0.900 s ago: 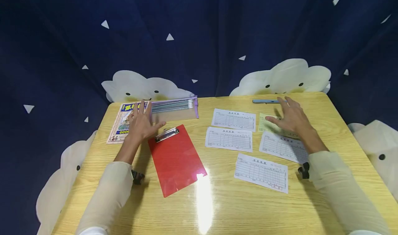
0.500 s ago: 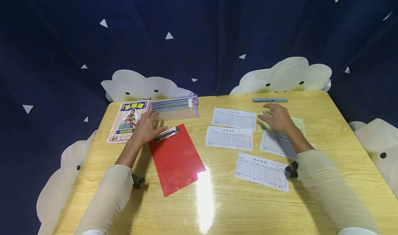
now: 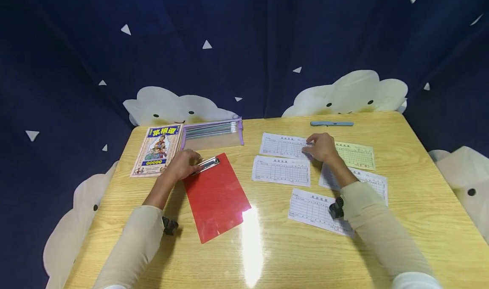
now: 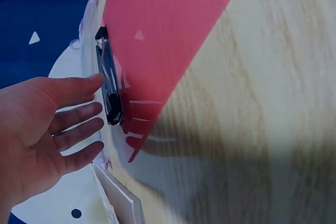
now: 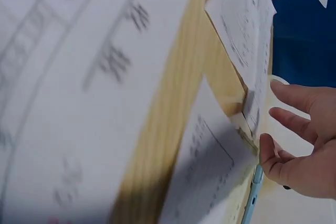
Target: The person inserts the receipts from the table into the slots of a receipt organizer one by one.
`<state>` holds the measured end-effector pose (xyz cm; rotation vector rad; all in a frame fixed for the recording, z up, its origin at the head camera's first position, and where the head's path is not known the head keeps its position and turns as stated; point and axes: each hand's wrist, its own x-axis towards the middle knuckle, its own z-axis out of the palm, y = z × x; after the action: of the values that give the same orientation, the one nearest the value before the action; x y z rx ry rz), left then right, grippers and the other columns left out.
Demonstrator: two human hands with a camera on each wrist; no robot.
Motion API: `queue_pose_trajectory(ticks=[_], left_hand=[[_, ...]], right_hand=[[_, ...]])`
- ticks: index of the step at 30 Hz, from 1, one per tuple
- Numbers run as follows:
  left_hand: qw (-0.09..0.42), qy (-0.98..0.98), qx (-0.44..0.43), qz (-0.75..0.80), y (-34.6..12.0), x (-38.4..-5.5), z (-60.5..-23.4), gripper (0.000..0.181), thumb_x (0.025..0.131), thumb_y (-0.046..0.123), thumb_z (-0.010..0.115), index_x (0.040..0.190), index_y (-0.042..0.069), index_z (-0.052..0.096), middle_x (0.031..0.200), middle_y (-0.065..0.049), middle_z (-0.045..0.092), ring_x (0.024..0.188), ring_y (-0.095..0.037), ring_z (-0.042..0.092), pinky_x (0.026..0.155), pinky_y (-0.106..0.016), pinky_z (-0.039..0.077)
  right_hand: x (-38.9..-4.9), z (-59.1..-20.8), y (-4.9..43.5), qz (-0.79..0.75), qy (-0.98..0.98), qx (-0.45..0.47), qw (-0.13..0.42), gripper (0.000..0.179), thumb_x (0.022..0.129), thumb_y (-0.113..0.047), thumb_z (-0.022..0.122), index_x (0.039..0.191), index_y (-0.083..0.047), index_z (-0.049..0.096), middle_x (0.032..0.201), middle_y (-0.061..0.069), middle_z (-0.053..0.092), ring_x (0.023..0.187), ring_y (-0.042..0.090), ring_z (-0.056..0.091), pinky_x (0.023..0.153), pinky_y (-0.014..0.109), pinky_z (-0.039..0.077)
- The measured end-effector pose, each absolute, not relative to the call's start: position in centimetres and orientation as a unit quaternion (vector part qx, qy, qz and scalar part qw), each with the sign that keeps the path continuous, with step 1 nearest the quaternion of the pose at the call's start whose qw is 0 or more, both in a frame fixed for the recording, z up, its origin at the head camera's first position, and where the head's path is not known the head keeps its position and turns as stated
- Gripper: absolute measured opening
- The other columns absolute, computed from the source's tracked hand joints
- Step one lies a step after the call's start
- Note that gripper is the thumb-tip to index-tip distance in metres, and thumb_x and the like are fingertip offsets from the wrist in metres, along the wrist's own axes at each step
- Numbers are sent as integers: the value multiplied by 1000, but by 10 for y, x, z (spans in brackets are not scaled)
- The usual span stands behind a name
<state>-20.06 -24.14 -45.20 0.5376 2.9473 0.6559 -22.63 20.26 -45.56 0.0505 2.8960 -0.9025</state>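
In the head view a red clipboard (image 3: 217,200) lies left of the middle of the table, its metal clip (image 3: 207,164) towards the far side. My left hand (image 3: 180,165) is at the clip's left end. In the left wrist view the thumb tip overlaps the clip (image 4: 109,82) while the other fingers are spread; whether they touch is unclear. Over the right end of the far white form (image 3: 280,145) hovers my right hand (image 3: 324,148), fingers slightly bent and apart. Beside that hand lie a yellow form (image 3: 357,155) and another white form (image 3: 376,183), partly covered by the arm.
Two more white forms, a middle one (image 3: 280,170) and a near one (image 3: 313,210), lie on the wooden table (image 3: 290,259). A blue-grey pen (image 3: 332,123) lies near the far edge. At far left are an illustrated booklet (image 3: 156,151) and a clear purple-edged pouch (image 3: 214,132).
My right hand has moved left and slightly nearer, from the yellow form to the far white form. My left hand has drawn back from the booklet and pouch to the clip.
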Motion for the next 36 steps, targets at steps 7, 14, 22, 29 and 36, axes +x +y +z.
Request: queue_pose_trajectory(ticks=[7, 14, 22, 29, 36], left_hand=[[25, 957, 194, 215, -237, -196, -458, 19, 77, 5, 68, 94, -3, 71, 93, -19, 69, 88, -31, 63, 83, -45, 50], [39, 957, 196, 209, -232, -193, -458, 20, 78, 9, 72, 94, -2, 71, 93, -17, 70, 91, -32, 65, 84, -44, 51], [29, 960, 199, 197, -231, -193, -457, 16, 76, 6, 74, 90, 0, 71, 88, -14, 69, 86, -29, 65, 80, -42, 51], [-5, 964, 213, 158, -230, -192, -457, 11, 76, 10, 75, 84, 4, 69, 80, -9, 64, 73, -22, 60, 68, -39, 49], [-14, 964, 216, 155, -228, -190, -460, 12, 76, 10, 76, 84, 4, 69, 81, -10, 63, 73, -23, 60, 68, -40, 50]], right_hand=[[-226, -464, 193, -302, 948, 51, 89, 46, 80, -22, 72, 117, 5, 62, 122, 26, 56, 107, 35, 52, 92, 46, 46], [-227, -463, 187, -300, 947, 67, 90, 47, 78, -18, 74, 116, 6, 61, 120, 23, 53, 108, 34, 52, 93, 45, 46], [-229, -461, 182, -264, 959, 54, 90, 47, 78, -16, 74, 115, 9, 61, 117, 25, 58, 109, 36, 54, 94, 46, 46], [-235, -455, 178, -257, 961, 48, 88, 44, 76, -14, 74, 112, 9, 61, 114, 26, 55, 109, 37, 50, 97, 46, 42], [-235, -454, 176, -286, 948, 98, 97, 45, 76, -10, 77, 113, 6, 59, 120, 25, 37, 101, 32, 44, 88, 40, 46]])
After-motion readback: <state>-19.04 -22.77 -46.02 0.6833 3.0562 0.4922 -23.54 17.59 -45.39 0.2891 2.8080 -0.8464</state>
